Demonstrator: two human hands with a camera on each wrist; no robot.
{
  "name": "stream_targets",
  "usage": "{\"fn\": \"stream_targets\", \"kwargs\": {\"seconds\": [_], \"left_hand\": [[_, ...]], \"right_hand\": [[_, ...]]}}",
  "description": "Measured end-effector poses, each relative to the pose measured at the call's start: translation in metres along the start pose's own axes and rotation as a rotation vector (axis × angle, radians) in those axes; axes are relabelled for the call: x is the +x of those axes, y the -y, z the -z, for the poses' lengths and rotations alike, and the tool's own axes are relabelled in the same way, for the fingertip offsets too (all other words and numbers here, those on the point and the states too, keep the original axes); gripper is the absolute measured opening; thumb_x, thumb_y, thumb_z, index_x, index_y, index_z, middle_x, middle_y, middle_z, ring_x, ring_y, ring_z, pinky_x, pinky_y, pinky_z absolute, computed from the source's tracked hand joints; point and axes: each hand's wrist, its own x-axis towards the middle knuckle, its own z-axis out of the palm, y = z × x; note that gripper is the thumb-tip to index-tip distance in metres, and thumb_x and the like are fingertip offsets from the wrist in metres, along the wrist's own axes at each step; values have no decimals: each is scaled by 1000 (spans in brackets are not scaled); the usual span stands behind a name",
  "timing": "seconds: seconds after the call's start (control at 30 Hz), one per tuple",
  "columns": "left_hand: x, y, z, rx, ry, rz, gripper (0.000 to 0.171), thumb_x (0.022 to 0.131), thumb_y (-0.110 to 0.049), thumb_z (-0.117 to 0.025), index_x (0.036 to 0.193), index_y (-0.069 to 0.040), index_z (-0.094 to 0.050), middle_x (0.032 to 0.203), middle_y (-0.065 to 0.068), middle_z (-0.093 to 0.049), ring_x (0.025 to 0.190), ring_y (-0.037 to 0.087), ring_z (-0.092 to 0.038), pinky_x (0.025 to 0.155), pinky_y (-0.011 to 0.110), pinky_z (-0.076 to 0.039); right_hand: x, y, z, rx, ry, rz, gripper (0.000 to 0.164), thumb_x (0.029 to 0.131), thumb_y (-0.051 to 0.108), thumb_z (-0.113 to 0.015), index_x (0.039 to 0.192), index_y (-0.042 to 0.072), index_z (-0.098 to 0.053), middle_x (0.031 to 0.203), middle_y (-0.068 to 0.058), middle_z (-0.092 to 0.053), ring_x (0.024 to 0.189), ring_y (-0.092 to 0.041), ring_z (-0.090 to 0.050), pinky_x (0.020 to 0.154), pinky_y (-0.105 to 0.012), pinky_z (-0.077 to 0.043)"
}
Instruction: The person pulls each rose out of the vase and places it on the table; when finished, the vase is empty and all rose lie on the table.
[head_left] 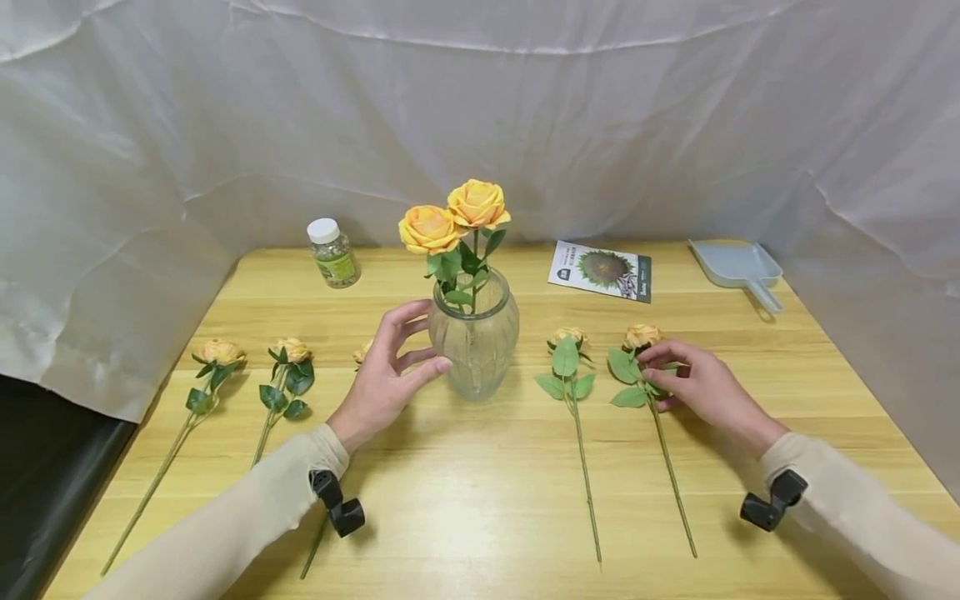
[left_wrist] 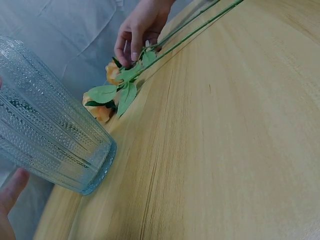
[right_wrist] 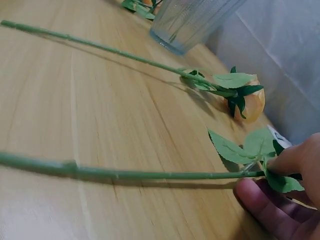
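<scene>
Right hand (head_left: 696,379): pinching yellow rose (head_left: 624,367), right of frame
Left hand (head_left: 386,367): cupped round ribbed glass vase (head_left: 483,358), centre

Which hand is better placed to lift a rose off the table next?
Probably the right hand: its thumb and fingers are at the rightmost rose, while the left hand curves around the vase.

Two yellow roses (head_left: 477,204) stood in a glass vase (head_left: 480,367)
The left hand (head_left: 390,362) curved at the vase's side — the right hand (head_left: 690,379) pinched a lying rose (head_left: 642,335) below its bloom; a jar (head_left: 337,260), a packet (head_left: 603,271) and a dustpan (head_left: 738,262) sat towards the wooden table's (head_left: 465,517) far edge.
</scene>
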Motion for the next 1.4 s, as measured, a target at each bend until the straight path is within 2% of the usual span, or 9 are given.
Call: {"fn": "stream_targets", "kwargs": {"seconds": [0.23, 0.43, 0.6, 0.67, 0.83, 0.93, 1.07, 1.27, 1.4], "left_hand": [[0, 1, -1, 1, 5, 2, 78, 98, 5, -76, 164, -10, -35, 171, 3, -37, 153, 28, -44, 114, 29, -58], [0, 0, 0, 4, -1, -4, 79, 98, 5, -76, 164, -10, -36, 171, 4, -38, 153, 28, -45, 113, 29, -58], [1, 0, 0, 3, 2, -6, 79, 98, 5, -76, 164, -10, -36, 171, 4, -38, 153, 28, -45, 114, 29, -58], [0, 0, 0, 2, 4, -8, 79, 98, 6, -76, 164, -10, -36, 171, 4, -38, 153, 29, -45, 114, 29, -58], [0, 0, 0, 0, 2, -9, 79, 98, 6, -76, 163, -10, -36, 170, 4, -38, 153, 29, -45, 113, 29, -58], [0, 0, 0, 1, 2, -5, 79, 98, 5, -76, 164, -10, -36, 170, 4, -38, 153, 29, -45, 113, 29, -58], [0, 0, 0, 2, 1, -2, 79, 98, 5, -76, 164, -11, -36, 170, 4, -38, 153, 28, -45, 114, 29, -58], [0, 0, 0, 0, -2, 1, 78, 98, 6, -76, 163, -10, -36, 170, 4, -38, 153, 28, -45, 113, 29, -58], [0, 1, 0, 1, -1, -1, 78, 98, 6, -76, 163, -10, -36, 171, 4, -38, 153, 28, -45, 114, 29, -58]], "right_hand": [[-5, -2, 3, -8, -17, -15, 32, 108, 19, -71, 134, 1, -63, 140, -27, -62, 83, -17, -76, 74, -35, -71], [-8, 5, 9, -53, -85, 4, 36, 109, 27, -70, 137, 5, -61, 134, -21, -64, 92, -14, -71, 74, -35, -71], [-5, 17, 19, -107, -190, 96, 35, 110, 24, -68, 137, 3, -62, 129, -15, -66, 100, -8, -68, 74, -31, -70], [-2, 23, 23, -98, -219, 147, 36, 110, 23, -69, 138, 1, -62, 126, -8, -68, 102, -7, -68, 75, -29, -70], [6, 44, 30, -49, -261, 228, 33, 108, 23, -72, 135, 5, -66, 118, 8, -72, 102, -5, -71, 80, -22, -67], [10, 58, 30, -56, -277, 240, 31, 108, 27, -72, 134, 10, -68, 119, 9, -73, 101, -4, -72, 84, -16, -64], [16, 76, 26, -42, -269, 273, 32, 107, 29, -73, 135, 12, -70, 123, 6, -73, 105, -5, -72, 89, -13, -61], [28, 105, 13, 30, -195, 411, 28, 107, 17, -73, 134, 9, -72, 133, -1, -72, 121, -11, -68, 103, -11, -56], [38, 124, 3, 70, -129, 493, 25, 106, 11, -72, 131, 7, -73, 140, -3, -72, 127, -12, -68, 104, -14, -58]]}}
